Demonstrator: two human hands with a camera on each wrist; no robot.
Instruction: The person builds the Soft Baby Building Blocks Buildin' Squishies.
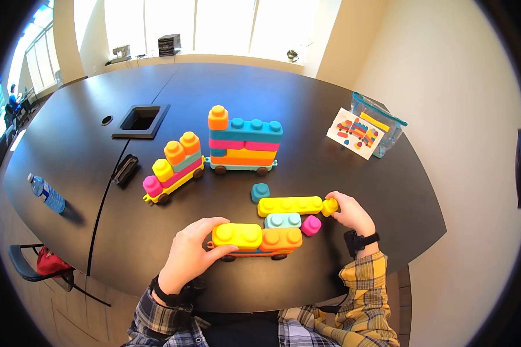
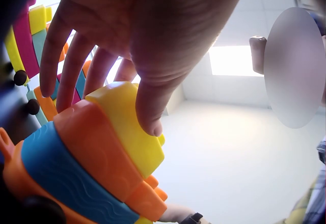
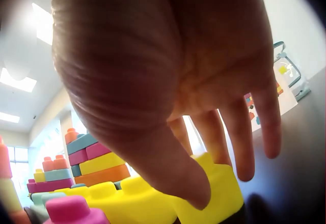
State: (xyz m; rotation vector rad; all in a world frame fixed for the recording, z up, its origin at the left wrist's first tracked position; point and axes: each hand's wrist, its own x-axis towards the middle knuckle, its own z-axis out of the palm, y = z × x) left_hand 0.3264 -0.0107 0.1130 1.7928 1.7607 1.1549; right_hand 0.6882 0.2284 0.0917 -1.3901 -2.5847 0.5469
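Note:
My left hand (image 1: 192,248) grips a yellow two-stud block (image 1: 237,236), thumb on the near side and fingers over the far side. The block sits on a wheeled toy wagon (image 1: 255,253), beside an orange two-stud block (image 1: 281,238); the left wrist view shows orange and blue layers (image 2: 76,173) beneath it. My right hand (image 1: 353,213) pinches a small yellow one-stud block (image 1: 329,207) between thumb and fingers, at the right end of a long yellow block (image 1: 289,205). Between that and the wagon lie a pale blue block (image 1: 282,220) and a pink block (image 1: 311,225).
A teal block (image 1: 260,192) lies behind the long one. Farther back stand a tall block wagon (image 1: 246,144) and a stepped one (image 1: 176,168). A picture card (image 1: 356,134) leans on a clear bag (image 1: 391,127). A water bottle (image 1: 47,194) and dark case (image 1: 125,169) are left.

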